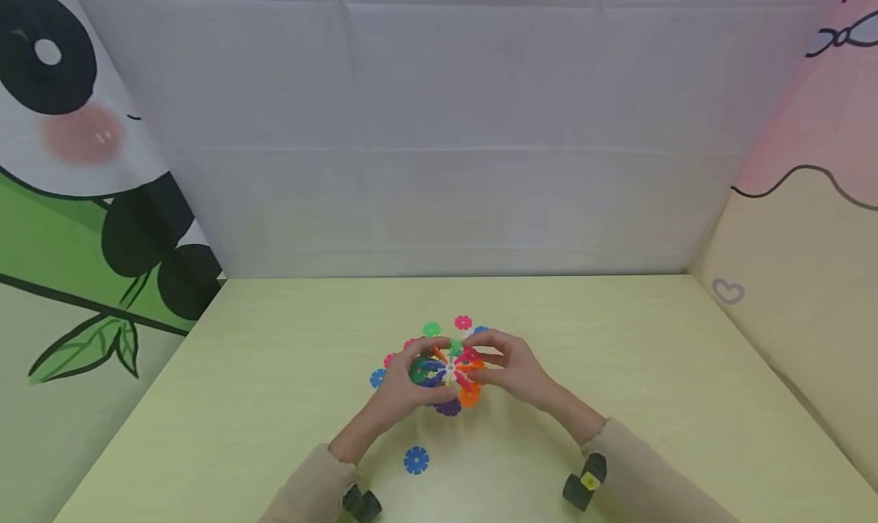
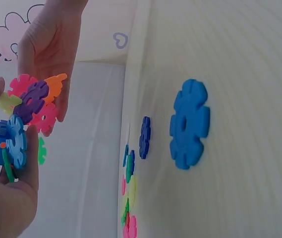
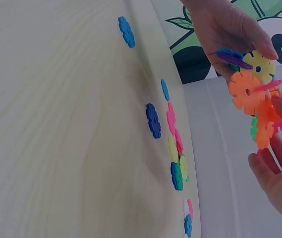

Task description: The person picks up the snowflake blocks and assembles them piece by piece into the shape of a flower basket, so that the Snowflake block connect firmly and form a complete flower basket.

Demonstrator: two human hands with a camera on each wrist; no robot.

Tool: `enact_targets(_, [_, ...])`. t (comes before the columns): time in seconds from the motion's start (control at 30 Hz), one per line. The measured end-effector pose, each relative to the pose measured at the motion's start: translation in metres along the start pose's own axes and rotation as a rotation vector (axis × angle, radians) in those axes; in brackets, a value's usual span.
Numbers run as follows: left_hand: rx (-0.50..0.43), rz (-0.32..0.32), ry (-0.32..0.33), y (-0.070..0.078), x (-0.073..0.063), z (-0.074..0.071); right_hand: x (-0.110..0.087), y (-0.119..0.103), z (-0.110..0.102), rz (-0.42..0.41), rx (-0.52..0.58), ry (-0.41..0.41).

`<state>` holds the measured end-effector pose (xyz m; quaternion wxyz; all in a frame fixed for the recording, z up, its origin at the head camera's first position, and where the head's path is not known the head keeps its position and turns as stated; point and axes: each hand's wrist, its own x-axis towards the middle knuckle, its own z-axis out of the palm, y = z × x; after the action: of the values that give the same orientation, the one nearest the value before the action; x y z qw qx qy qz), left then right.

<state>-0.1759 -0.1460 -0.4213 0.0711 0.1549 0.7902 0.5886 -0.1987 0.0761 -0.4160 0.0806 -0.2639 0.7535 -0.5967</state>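
Observation:
Between both hands is a cluster of interlocking plastic flower discs (image 1: 450,368), held above the table, in blue, green, orange, pink, purple, yellow and white. My left hand (image 1: 405,386) grips its left side, thumb in front and fingers behind. In the left wrist view the blue discs (image 2: 17,141) lie between that hand's thumb and fingers. From the right, my right hand (image 1: 514,367) pinches the cluster's pink and orange side. The right wrist view has its thumb against an orange disc (image 3: 265,121). Which single disc it pinches is partly hidden.
A loose blue disc (image 1: 415,460) lies near the front of the pale table (image 1: 274,401). Behind the hands several more loose discs are scattered, among them a pink one (image 1: 463,322) and a green one (image 1: 431,329). A white cloth wall (image 1: 453,165) stands at the back.

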Motion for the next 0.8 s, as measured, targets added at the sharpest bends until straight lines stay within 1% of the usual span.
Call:
enact_targets(0.13, [0.01,0.021,0.023,-0.005,-0.001,-0.007,0.007,0.004,-0.011,0.017,-0.11,-0.037])
enact_targets(0.2, [0.025,0.037,0.039,-0.007,-0.001,-0.012,0.013,0.01,-0.02,0.029,-0.177,-0.03])
enact_targets(0.3, [0.052,0.028,0.072,-0.008,-0.003,-0.019,0.024,0.024,-0.035,0.067,-0.282,0.004])
enact_targets(0.37, [0.07,0.017,0.09,-0.008,-0.005,-0.023,0.033,0.035,-0.044,0.104,-0.353,0.022])
enact_targets(0.43, [0.081,0.001,0.101,-0.008,-0.007,-0.026,0.041,0.045,-0.05,0.16,-0.411,0.026])
enact_targets(0.5, [0.094,-0.003,0.098,-0.008,-0.009,-0.029,0.048,0.054,-0.054,0.212,-0.471,0.016])
enact_targets(0.57, [0.1,-0.008,0.097,-0.008,-0.011,-0.031,0.053,0.061,-0.056,0.26,-0.519,0.002])
enact_targets(0.67, [0.111,-0.018,0.097,-0.009,-0.013,-0.033,0.055,0.068,-0.06,0.294,-0.585,-0.024])
enact_targets(0.8, [0.108,-0.026,0.105,-0.011,-0.013,-0.033,0.053,0.072,-0.063,0.329,-0.601,-0.035])
